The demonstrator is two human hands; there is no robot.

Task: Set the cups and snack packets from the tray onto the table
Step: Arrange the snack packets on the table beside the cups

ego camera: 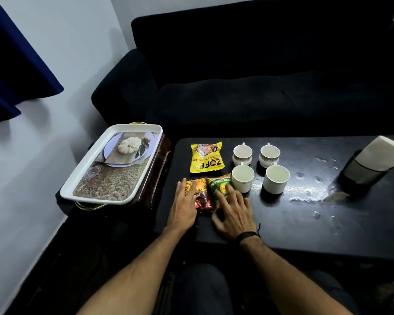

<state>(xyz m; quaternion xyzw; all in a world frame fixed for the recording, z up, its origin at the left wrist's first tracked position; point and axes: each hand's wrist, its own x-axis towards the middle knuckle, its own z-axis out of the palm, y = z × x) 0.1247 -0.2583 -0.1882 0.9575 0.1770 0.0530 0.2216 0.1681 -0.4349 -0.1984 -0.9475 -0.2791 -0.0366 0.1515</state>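
Several white cups point(242, 181) stand in two rows on the black table point(305, 223). A yellow snack packet point(206, 158) lies flat to their left. In front of it lie a red-orange packet point(201, 196) and a green packet point(221, 184), side by side. My left hand point(184, 205) rests flat, fingers spread, on the red-orange packet. On the green packet lies my right hand point(233, 212), fingers apart. The white tray point(114, 164) with a pumpkin picture sits on a dark stool to the left of the table, with nothing on it.
A napkin holder with white napkins point(371, 162) stands at the table's far right. A dark sofa point(259, 87) runs behind the table. A wall and blue curtain point(16, 64) are on the left. The table's right part shows wet marks.
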